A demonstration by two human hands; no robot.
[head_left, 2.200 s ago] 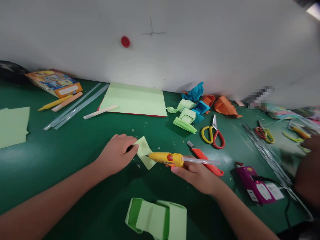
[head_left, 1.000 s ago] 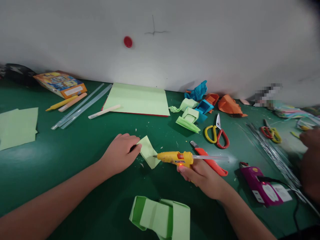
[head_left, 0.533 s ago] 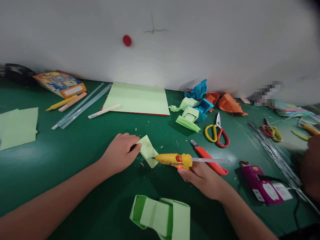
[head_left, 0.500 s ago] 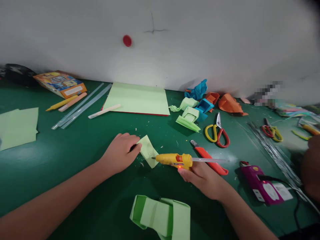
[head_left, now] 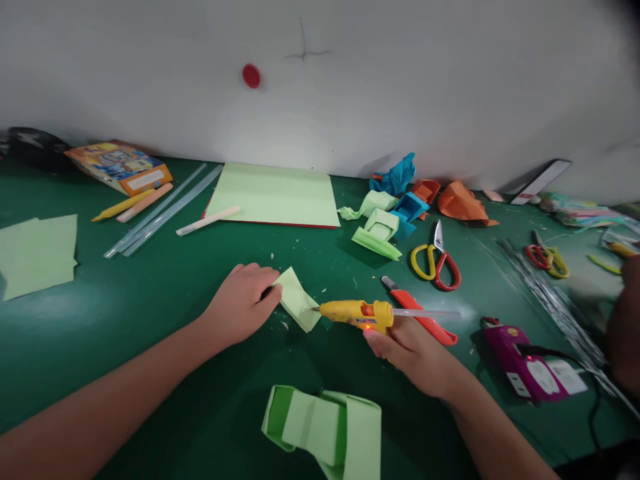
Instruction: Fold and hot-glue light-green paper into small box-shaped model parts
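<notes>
My left hand (head_left: 245, 301) pinches the upper left corner of a small pale green paper piece (head_left: 299, 301) against the green table. In my right hand (head_left: 413, 350) is a yellow hot glue gun (head_left: 357, 312), its red light glowing and a clear glue stick poking from its back. The nozzle is at the right edge of the paper piece; whether it touches I cannot tell. Nearer to me lies a folded pale green paper form (head_left: 320, 427) with box-like ends. Just beyond my right hand rests a red utility knife (head_left: 423, 316).
Scissors (head_left: 436, 260), folded papers (head_left: 383, 225) and a purple power strip (head_left: 525, 363) with a cable lie to the right. A green sheet (head_left: 280, 193), clear glue sticks (head_left: 165, 217) and a box (head_left: 120, 167) are toward the wall. Another person's hand (head_left: 625, 327) shows at the right edge.
My right hand has drawn the glue gun slightly right and up, from over the paper piece to its right edge. My left hand keeps its hold.
</notes>
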